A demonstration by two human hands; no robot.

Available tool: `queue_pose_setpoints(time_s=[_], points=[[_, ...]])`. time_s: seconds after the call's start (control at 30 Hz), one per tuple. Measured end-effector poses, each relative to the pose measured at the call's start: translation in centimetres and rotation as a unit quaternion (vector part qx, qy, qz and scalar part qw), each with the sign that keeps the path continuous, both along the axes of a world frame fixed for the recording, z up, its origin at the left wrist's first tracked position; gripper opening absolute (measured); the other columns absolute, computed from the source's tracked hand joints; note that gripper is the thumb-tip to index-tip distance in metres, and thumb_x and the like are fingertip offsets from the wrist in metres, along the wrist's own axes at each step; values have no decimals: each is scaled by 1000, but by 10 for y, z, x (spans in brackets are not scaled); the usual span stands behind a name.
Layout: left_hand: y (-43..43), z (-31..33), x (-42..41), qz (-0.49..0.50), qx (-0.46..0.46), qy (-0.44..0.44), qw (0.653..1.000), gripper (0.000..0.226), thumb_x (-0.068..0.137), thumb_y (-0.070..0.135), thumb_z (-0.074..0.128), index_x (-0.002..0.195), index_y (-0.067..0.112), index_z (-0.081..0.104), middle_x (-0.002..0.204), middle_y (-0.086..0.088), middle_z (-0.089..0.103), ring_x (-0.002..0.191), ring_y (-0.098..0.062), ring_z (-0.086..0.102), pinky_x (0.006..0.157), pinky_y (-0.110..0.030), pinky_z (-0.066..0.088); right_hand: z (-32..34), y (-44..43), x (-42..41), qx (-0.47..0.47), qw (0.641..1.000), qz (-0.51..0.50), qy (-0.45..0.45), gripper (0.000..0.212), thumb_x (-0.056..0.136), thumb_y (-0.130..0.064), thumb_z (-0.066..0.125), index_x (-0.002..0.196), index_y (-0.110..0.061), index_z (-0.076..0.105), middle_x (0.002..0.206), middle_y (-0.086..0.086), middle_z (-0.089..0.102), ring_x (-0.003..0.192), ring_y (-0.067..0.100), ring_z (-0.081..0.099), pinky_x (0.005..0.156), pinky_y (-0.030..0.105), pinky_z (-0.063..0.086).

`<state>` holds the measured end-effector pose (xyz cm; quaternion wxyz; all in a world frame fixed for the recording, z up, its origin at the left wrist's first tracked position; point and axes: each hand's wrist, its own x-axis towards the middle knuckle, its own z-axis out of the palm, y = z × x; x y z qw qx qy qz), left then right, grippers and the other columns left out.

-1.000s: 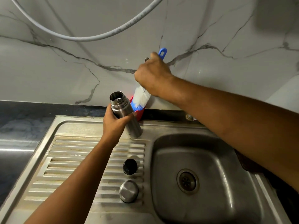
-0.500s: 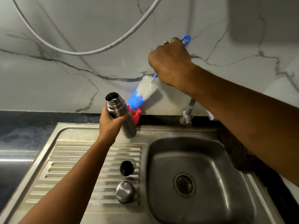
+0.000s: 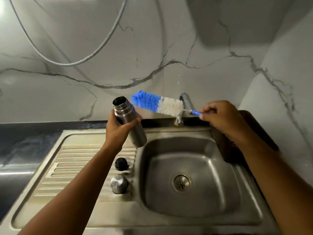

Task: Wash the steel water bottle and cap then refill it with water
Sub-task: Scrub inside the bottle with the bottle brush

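The sink basin lies open below and between both grips. The left hand wraps the uncapped steel bottle, tilted above the basin's left rim. The right hand pinches the brush by its handle, the blue tip just right of the bottle's mouth and apart from it. The steel cap and black stopper rest under the left wrist.

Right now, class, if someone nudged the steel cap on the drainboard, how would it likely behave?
The steel cap sits squat and upright on the ribbed drainboard, so it would probably skid rather than roll. Its polished shell looks slippery to pinch. It stands near the basin edge, so a rightward push might drop it in.
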<state>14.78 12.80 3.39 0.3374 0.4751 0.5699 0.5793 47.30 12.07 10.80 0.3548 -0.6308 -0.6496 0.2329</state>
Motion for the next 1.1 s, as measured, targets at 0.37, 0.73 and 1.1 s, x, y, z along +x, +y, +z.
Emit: queue_pose_setpoints(time_s=[0.37, 0.73, 1.1], points=[[-52, -53, 86, -30, -55, 51, 997, 59, 70, 22, 96, 119, 27, 63, 108, 4, 75, 99, -14, 72, 88, -35, 60, -77, -64, 69, -113, 958, -6, 262, 9, 90, -1, 72, 85, -8, 72, 65, 4, 64, 43, 1, 48, 40, 15, 33], [-63, -88, 113, -25, -103, 138, 985, 68, 70, 23, 95, 126, 31, 57, 114, 13, 71, 102, -7, 68, 91, -36, 55, -27, -89, 139, -37, 998, 28, -48, 6, 82, -24, 84, 82, -27, 78, 76, 0, 72, 75, 16, 68, 76, 36, 54], [-65, -115, 140, -81, -55, 302, 948, 77, 63, 18, 94, 131, 19, 59, 122, -1, 70, 112, -23, 66, 93, -40, 53, 74, -91, 125, -21, 935, 79, -345, 10, 84, -32, 78, 76, -30, 72, 76, -10, 68, 70, 11, 60, 62, 29, 42]])
